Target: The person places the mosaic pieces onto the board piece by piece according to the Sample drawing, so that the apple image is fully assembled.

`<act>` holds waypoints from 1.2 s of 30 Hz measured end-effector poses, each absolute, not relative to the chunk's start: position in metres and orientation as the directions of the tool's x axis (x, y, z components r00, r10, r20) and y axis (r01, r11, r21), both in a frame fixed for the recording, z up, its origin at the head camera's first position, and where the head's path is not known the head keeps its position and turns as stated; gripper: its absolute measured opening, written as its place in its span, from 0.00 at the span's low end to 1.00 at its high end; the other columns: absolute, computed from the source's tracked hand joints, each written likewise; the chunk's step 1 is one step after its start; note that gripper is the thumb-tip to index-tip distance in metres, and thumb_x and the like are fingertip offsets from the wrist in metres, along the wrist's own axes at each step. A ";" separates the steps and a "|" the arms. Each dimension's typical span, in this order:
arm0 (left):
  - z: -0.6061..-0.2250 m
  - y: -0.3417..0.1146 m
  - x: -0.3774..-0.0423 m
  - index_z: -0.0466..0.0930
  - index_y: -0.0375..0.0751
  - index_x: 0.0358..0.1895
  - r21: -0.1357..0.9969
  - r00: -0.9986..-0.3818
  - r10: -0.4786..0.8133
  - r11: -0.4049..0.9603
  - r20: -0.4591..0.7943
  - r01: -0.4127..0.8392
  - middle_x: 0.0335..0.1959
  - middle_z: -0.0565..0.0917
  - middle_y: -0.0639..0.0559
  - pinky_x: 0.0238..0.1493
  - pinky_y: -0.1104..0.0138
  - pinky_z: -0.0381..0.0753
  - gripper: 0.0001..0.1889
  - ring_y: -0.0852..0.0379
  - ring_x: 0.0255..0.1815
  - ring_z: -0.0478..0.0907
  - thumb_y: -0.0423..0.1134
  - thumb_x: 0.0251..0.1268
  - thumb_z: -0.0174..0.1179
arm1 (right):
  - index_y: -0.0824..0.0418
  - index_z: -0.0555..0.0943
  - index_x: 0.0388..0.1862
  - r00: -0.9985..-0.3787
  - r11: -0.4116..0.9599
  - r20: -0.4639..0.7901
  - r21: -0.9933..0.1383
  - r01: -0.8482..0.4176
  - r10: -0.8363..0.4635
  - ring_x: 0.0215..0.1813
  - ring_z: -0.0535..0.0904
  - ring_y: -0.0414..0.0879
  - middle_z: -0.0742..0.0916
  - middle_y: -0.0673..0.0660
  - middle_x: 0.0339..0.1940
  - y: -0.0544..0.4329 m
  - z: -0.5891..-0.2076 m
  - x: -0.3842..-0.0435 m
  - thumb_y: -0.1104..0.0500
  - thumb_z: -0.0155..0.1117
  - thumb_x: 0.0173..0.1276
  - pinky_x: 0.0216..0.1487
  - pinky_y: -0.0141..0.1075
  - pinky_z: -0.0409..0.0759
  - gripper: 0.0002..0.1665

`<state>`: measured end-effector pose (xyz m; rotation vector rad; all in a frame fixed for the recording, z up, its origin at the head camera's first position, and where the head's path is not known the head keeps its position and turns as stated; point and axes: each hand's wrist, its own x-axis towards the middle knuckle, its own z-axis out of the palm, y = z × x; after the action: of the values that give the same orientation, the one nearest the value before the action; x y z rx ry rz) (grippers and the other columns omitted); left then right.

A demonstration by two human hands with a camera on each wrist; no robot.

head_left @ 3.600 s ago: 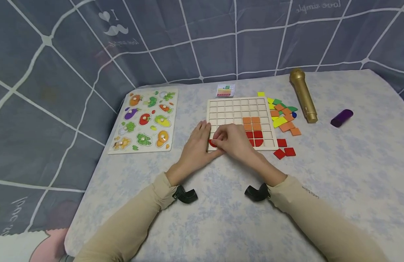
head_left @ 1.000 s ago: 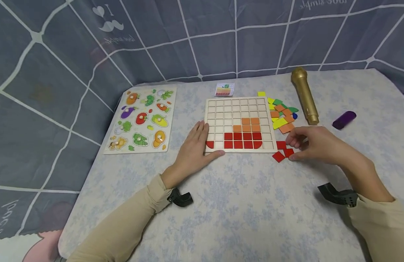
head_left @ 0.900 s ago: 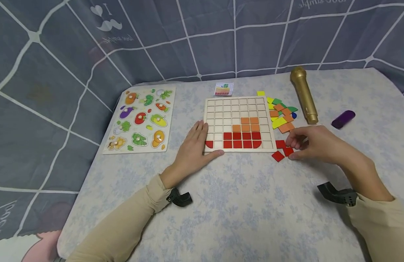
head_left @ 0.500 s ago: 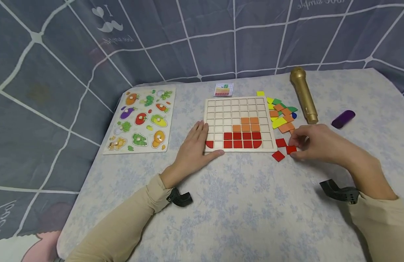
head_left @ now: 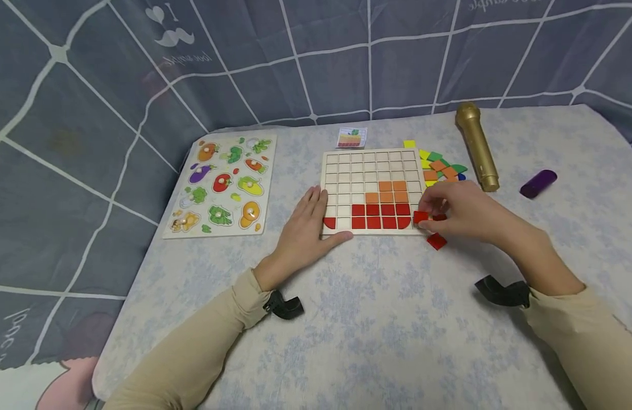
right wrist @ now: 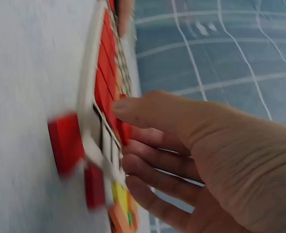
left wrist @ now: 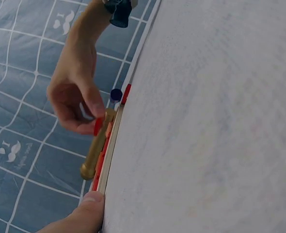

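My right hand (head_left: 467, 212) pinches a red square tile (head_left: 421, 217) between thumb and fingers, held just above the right edge of the wooden grid board (head_left: 344, 169). In the right wrist view the thumb lies over that tile (right wrist: 124, 127). My left hand (head_left: 302, 230) rests flat at the board's left edge, its thumb (left wrist: 92, 196) along the near edge. Two rows of red tiles (head_left: 380, 216) fill near cells, orange tiles (head_left: 385, 197) sit behind them, and a rounded red piece (head_left: 329, 222) lies in the near left corner.
Loose red tiles (head_left: 436, 241) and a mixed pile of coloured tiles (head_left: 439, 166) lie right of the board. A small pattern card (head_left: 352, 137) stands behind it. A vegetable puzzle board (head_left: 221, 188) is at left; a gold microphone (head_left: 477, 148) and purple cylinder (head_left: 538, 183) at right.
My right hand has gone from the board to the loose red tiles, picked one up and carried it left to the board's edge. More red and orange tiles fill cells than 3.6 s ago.
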<state>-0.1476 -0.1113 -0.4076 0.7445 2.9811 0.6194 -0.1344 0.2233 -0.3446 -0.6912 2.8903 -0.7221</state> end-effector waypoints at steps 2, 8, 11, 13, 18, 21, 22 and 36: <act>-0.407 -0.112 -0.148 0.48 0.32 0.85 0.378 -0.890 0.448 0.813 0.081 0.443 0.87 0.50 0.35 0.87 0.52 0.49 0.57 0.43 0.89 0.42 0.70 0.70 0.60 | 0.57 0.87 0.39 -0.885 0.768 0.045 -0.478 -0.426 -0.463 0.37 0.81 0.44 0.88 0.49 0.32 0.209 -0.347 -0.138 0.56 0.83 0.61 0.39 0.38 0.80 0.13; -0.407 -0.113 -0.149 0.48 0.33 0.85 0.368 -0.894 0.444 0.822 0.067 0.435 0.87 0.49 0.37 0.87 0.52 0.50 0.57 0.44 0.89 0.42 0.71 0.70 0.59 | 0.60 0.87 0.40 -0.873 0.718 0.079 -0.535 -0.445 -0.481 0.37 0.79 0.46 0.87 0.52 0.32 0.161 -0.356 -0.142 0.58 0.82 0.62 0.41 0.40 0.80 0.13; -0.408 -0.112 -0.151 0.48 0.33 0.85 0.366 -0.891 0.450 0.819 0.069 0.442 0.87 0.49 0.37 0.86 0.52 0.51 0.57 0.44 0.89 0.42 0.72 0.69 0.59 | 0.61 0.87 0.41 -0.863 0.705 0.099 -0.535 -0.467 -0.496 0.36 0.79 0.47 0.86 0.53 0.31 0.141 -0.362 -0.144 0.60 0.81 0.61 0.41 0.40 0.80 0.13; -0.410 -0.111 -0.151 0.49 0.33 0.85 0.366 -0.891 0.449 0.819 0.069 0.441 0.87 0.49 0.37 0.86 0.52 0.51 0.58 0.43 0.89 0.43 0.72 0.69 0.59 | 0.62 0.86 0.42 -0.855 0.695 0.112 -0.533 -0.482 -0.506 0.36 0.78 0.48 0.86 0.54 0.32 0.131 -0.366 -0.144 0.61 0.80 0.61 0.41 0.39 0.79 0.13; -0.411 -0.108 -0.150 0.48 0.34 0.86 0.373 -0.894 0.445 0.820 0.059 0.433 0.88 0.49 0.38 0.86 0.51 0.52 0.57 0.44 0.89 0.42 0.72 0.69 0.59 | 0.62 0.87 0.45 -0.856 0.685 0.146 -0.540 -0.489 -0.495 0.37 0.79 0.48 0.86 0.54 0.34 0.120 -0.374 -0.144 0.61 0.80 0.62 0.41 0.39 0.79 0.14; -0.411 -0.108 -0.149 0.48 0.34 0.86 0.371 -0.893 0.445 0.821 0.064 0.435 0.88 0.49 0.38 0.86 0.51 0.52 0.57 0.44 0.89 0.42 0.72 0.69 0.59 | 0.63 0.88 0.46 -0.855 0.660 0.205 -0.558 -0.503 -0.477 0.38 0.80 0.48 0.87 0.55 0.36 0.118 -0.379 -0.143 0.60 0.80 0.64 0.40 0.39 0.79 0.14; -0.411 -0.109 -0.149 0.48 0.34 0.86 0.367 -0.894 0.443 0.822 0.067 0.435 0.88 0.49 0.38 0.86 0.51 0.52 0.57 0.44 0.89 0.42 0.72 0.69 0.59 | 0.63 0.89 0.46 -0.851 0.648 0.225 -0.564 -0.512 -0.475 0.38 0.81 0.48 0.87 0.55 0.36 0.117 -0.381 -0.143 0.60 0.80 0.64 0.40 0.39 0.79 0.14; -0.408 -0.112 -0.149 0.49 0.33 0.85 0.359 -0.896 0.437 0.826 0.076 0.434 0.87 0.49 0.37 0.86 0.51 0.52 0.57 0.44 0.89 0.42 0.72 0.70 0.58 | 0.63 0.91 0.47 -0.822 0.565 0.338 -0.603 -0.563 -0.458 0.37 0.81 0.47 0.90 0.56 0.41 0.109 -0.391 -0.141 0.63 0.79 0.66 0.39 0.38 0.80 0.12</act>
<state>-0.1488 -0.1115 -0.4076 0.7139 2.9933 0.5845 -0.1414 0.1086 -0.3906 -0.9541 2.9038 -1.2044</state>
